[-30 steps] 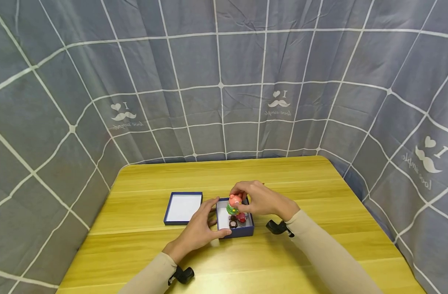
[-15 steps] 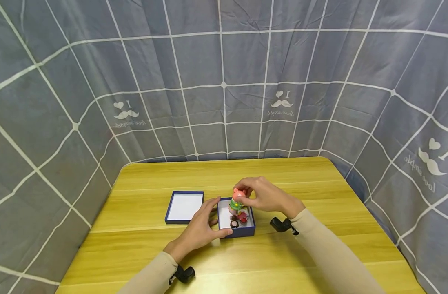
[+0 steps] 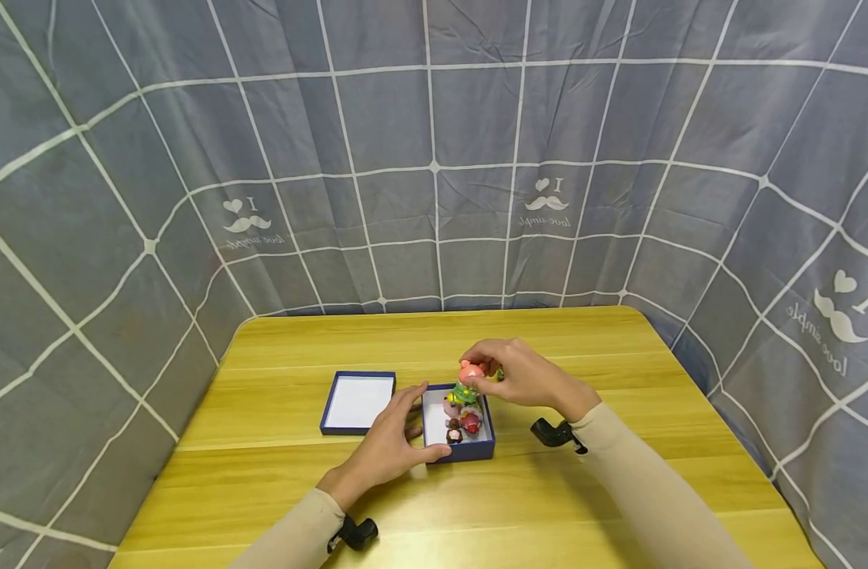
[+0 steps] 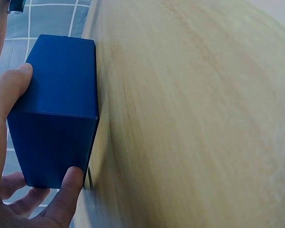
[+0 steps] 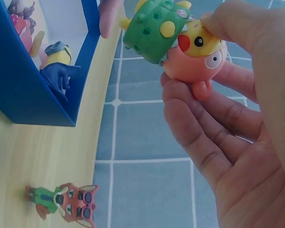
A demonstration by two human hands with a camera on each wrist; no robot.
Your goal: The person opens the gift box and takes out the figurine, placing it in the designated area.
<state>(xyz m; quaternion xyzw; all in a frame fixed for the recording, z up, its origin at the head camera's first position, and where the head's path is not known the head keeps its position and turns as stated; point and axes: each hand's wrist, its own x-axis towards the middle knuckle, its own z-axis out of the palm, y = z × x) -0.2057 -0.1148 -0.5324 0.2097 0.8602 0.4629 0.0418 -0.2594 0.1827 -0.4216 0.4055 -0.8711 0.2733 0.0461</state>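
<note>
**Firm pinch above, steady brace below**

The right hand (image 3: 519, 373) pinches a pink-headed plastic figure with a green studded body (image 5: 183, 66), thumb on its yellow chick face, above the far part of an open blue cardboard box (image 3: 462, 452). Gripping high on the head should leave the body free of the rim. The left hand (image 3: 391, 438) holds the box's left side; light pressure should suffice. Inside sits a small red figure (image 3: 470, 420). A brown fox figure (image 5: 69, 204) stands right of the box on the yellow wooden table (image 3: 548, 498).
</note>
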